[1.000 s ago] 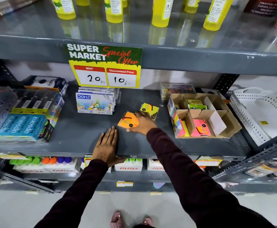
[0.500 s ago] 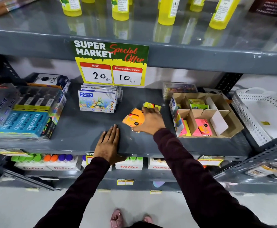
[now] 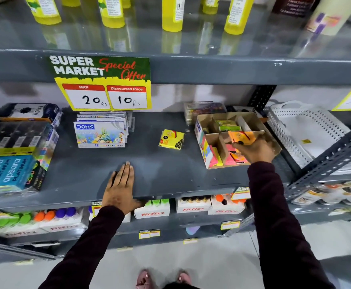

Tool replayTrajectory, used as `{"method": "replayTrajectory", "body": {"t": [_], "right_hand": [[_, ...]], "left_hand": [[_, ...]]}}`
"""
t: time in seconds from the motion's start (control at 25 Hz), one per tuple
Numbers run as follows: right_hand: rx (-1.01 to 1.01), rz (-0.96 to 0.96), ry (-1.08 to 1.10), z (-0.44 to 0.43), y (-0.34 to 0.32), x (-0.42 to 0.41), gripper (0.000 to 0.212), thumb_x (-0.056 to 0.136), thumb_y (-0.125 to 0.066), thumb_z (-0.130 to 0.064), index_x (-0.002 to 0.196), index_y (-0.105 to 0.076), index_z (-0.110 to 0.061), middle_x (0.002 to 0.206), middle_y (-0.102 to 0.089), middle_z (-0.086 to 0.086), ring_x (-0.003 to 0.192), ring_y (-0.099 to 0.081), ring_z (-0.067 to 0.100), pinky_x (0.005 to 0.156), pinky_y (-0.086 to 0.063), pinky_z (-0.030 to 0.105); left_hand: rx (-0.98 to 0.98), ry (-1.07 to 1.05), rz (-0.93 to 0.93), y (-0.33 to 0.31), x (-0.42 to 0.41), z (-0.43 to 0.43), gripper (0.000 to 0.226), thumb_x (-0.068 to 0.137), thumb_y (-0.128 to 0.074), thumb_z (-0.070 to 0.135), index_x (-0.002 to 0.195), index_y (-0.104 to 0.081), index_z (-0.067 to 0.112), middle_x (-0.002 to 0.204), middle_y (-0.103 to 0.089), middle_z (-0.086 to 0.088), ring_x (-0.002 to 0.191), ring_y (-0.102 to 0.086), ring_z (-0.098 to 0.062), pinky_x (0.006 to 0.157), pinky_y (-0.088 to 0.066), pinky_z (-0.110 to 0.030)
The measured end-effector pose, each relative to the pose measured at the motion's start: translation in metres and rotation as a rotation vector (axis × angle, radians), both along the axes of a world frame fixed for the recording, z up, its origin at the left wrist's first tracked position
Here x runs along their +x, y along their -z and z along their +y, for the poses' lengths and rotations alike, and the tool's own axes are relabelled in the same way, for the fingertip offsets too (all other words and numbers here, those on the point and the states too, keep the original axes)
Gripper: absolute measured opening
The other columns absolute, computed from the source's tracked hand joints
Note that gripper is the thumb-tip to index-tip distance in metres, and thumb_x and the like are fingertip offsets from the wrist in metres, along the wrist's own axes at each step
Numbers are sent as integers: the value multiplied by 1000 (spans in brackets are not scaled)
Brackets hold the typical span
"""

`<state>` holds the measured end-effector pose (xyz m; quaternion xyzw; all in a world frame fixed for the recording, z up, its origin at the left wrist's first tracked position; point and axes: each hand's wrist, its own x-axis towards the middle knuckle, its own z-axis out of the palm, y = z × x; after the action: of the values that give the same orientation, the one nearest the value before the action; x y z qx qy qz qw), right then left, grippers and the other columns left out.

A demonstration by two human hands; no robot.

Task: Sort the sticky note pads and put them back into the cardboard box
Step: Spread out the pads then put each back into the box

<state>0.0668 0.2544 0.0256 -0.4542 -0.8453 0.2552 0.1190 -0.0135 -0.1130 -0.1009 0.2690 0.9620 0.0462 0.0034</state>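
My right hand (image 3: 254, 150) grips an orange sticky note pad (image 3: 242, 137) and holds it over the front right part of the divided cardboard box (image 3: 201, 130). The box sits on the grey shelf (image 3: 160, 174) and holds pink pads (image 3: 234, 157) in its front compartments and green and yellow pads (image 3: 228, 126) in the back ones. A yellow sticky note pad (image 3: 171, 139) lies alone on the shelf, left of the box. My left hand (image 3: 120, 188) rests flat on the shelf's front edge, fingers together, holding nothing.
DOMS colour boxes (image 3: 100, 134) stand at the back left, Apsara packs (image 3: 10, 159) at the far left. A white perforated basket (image 3: 308, 132) sits right of the box. A price sign (image 3: 103, 84) hangs from the upper shelf with yellow bottles (image 3: 172, 13).
My right hand lifted the orange pad off the shelf and carried it right, over the cardboard box. The yellow pad stayed on the shelf. My left hand kept its place.
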Motion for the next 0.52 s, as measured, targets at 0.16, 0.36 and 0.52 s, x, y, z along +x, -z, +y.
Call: {"method": "replayTrajectory", "body": {"t": [0.16, 0.36, 0.52], "right_hand": [[-161, 49, -40, 3, 25, -15, 64, 80, -72, -43, 128, -55, -4, 130, -60, 21, 125, -53, 36, 108, -42, 45], [-110, -112, -48, -10, 50, -20, 51, 100, -45, -32, 141, -39, -2, 149, -36, 26, 138, -31, 42, 116, -29, 46], [31, -52, -14, -27, 38, -18, 47, 101, -41, -25, 141, -36, 0, 147, -35, 27, 137, -31, 43, 114, -29, 50]], "left_hand": [[-4, -7, -12, 1, -1, 0, 125, 62, -57, 77, 145, 3, 5, 158, 0, -13, 145, -2, -24, 119, -3, -40], [-21, -9, -6, 1, -2, 0, 126, 62, -54, 80, 144, 4, 5, 158, 1, -13, 145, -1, -25, 118, -2, -40], [4, -12, -6, 0, -1, 0, 125, 62, -56, 78, 144, 3, 6, 158, -1, -12, 145, -2, -24, 118, -2, -40]]}}
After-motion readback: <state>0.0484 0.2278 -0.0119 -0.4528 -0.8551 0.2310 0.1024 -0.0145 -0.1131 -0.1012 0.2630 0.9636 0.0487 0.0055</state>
